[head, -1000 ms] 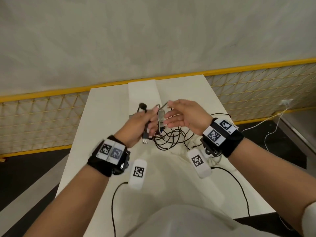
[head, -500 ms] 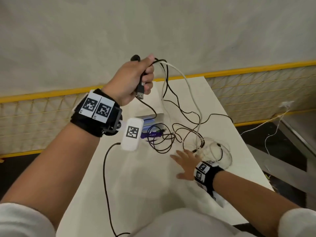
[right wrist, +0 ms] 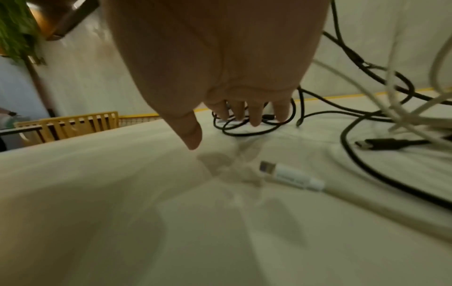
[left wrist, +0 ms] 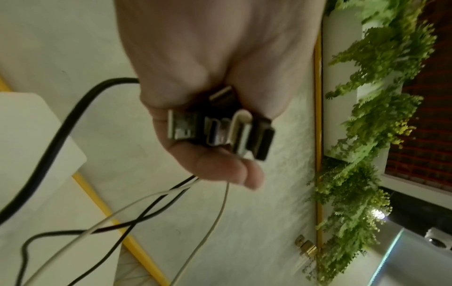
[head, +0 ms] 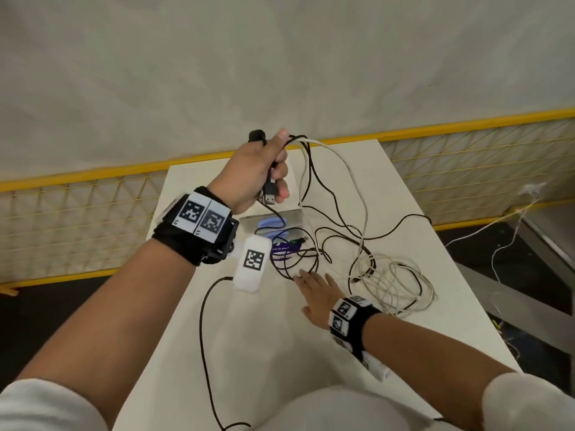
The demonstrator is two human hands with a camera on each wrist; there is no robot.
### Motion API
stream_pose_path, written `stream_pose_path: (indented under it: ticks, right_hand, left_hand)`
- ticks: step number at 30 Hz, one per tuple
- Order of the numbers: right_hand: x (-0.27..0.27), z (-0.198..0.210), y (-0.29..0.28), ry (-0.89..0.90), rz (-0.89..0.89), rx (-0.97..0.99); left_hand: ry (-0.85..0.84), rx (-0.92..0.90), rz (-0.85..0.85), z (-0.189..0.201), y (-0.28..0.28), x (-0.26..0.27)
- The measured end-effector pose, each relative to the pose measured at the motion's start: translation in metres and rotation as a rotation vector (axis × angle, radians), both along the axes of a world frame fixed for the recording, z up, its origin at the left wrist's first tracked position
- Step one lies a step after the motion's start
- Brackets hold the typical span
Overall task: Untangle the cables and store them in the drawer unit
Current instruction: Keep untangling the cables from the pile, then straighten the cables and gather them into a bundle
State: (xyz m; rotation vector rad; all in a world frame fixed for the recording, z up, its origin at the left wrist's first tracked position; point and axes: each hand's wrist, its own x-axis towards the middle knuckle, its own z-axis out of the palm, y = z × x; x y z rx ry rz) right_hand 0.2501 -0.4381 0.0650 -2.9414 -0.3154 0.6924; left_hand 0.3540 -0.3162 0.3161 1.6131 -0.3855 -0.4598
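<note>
Several metal-tipped plugs (left wrist: pixel 215 127) are sitting bunched in our clenched left hand (head: pixel 258 172), raised at twelve o'clock; thin black and white cables (head: pixel 367 244) are trailing to the smooth white table (head: pixel 420 231). Our right hand (head: pixel 314 293) is pressing flat-fingered on black loops (right wrist: pixel 247 127) at five o'clock.

A white bench (head: pixel 420 231) carries the things. Black cable loops (head: pixel 295 259) lie on it under the right hand's fingers (head: pixel 303 276). A coiled white cable (head: pixel 401 284) lies right of those fingers. A small grey box (head: pixel 273 222) sits beyond them, below the left hand's fingers (head: pixel 281 169).
</note>
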Motion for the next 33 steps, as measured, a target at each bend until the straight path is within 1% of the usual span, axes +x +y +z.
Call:
stream_pose_path:
  ticks: [2, 4, 6, 8, 10, 11, 12, 13, 14, 15, 16, 17, 18, 20, 21, 23, 25, 27, 28, 30, 32, 33]
  right_hand:
    - [0.004, -0.005, 0.005, -0.051, -0.016, -0.042]
    - [-0.001, -0.001, 0.002, -0.094, 0.079, -0.09]
    - [-0.012, 0.004, -0.004, -0.085, 0.148, -0.044]
    - [-0.027, 0.001, -0.017, -0.087, 0.14, 0.0]
    - [-0.04, -0.005, -0.036, -0.097, 0.148, -0.064]
    - [-0.046, -0.006, -0.045, -0.1, 0.133, -0.067]
    - [-0.05, -0.009, -0.052, -0.136, 0.118, -0.056]
    - [-0.051, -0.006, -0.057, -0.132, 0.106, -0.038]
    - [-0.052, -0.002, -0.061, -0.127, 0.054, 0.026]
    - [-0.051, 0.009, -0.062, -0.189, 0.043, 0.085]
    - [-0.049, 0.026, -0.059, -0.137, -0.021, 0.204]
    - [-0.043, 0.044, -0.054, -0.187, -0.107, 0.316]
    - [-0.036, 0.066, -0.049, -0.158, -0.197, 0.444]
    - [-0.023, 0.114, -0.041, 0.005, -0.341, 0.807]
    - [-0.019, 0.138, -0.035, 0.031, -0.342, 0.96]
    - [-0.017, 0.181, -0.025, -0.012, -0.258, 1.119]
    - [-0.016, 0.214, -0.018, -0.092, -0.209, 1.187]
    - [-0.009, 0.234, -0.017, -0.17, -0.23, 1.199]
    - [-0.003, 0.237, -0.019, -0.221, -0.278, 1.179]
    - [0.009, 0.237, -0.023, -0.31, -0.348, 1.069]
    - [0.016, 0.235, -0.032, -0.3, -0.338, 0.982]
    - [0.016, 0.236, -0.037, -0.242, -0.324, 1.002]
  left_hand:
    - [-0.018, 0.037, 0.02, -0.008, 0.002, -0.001]
    - [-0.041, 0.083, 0.038, -0.019, 0.009, -0.001]
    - [-0.061, 0.121, 0.048, -0.029, 0.017, 0.001]
    - [-0.062, 0.133, 0.061, -0.039, 0.026, 0.003]
    - [-0.056, 0.124, 0.077, -0.046, 0.032, 0.004]
    - [-0.051, 0.121, 0.085, -0.05, 0.035, 0.004]
    - [-0.048, 0.121, 0.09, -0.053, 0.037, 0.004]
    - [-0.049, 0.126, 0.093, -0.056, 0.039, 0.003]
    - [-0.055, 0.136, 0.09, -0.06, 0.04, 0.002]
    - [-0.065, 0.149, 0.081, -0.063, 0.041, 0.0]
    - [-0.075, 0.16, 0.067, -0.067, 0.04, -0.003]
    - [-0.081, 0.17, 0.052, -0.07, 0.04, -0.005]
    - [-0.082, 0.175, 0.039, -0.073, 0.039, -0.007]
    - [-0.065, 0.171, 0.013, -0.077, 0.035, -0.012]
    - [-0.05, 0.159, -0.001, -0.078, 0.033, -0.014]
    - [-0.052, 0.137, -0.036, -0.075, 0.029, -0.021]
    - [-0.096, 0.128, -0.071, -0.07, 0.026, -0.028]
    - [-0.088, 0.069, -0.124, -0.066, 0.024, -0.035]
    - [-0.076, 0.039, -0.139, -0.066, 0.023, -0.037]
    - [-0.033, -0.009, -0.122, -0.065, 0.023, -0.041]
    - [0.027, -0.056, -0.113, -0.065, 0.024, -0.042]
    - [0.054, -0.079, -0.117, -0.066, 0.026, -0.042]
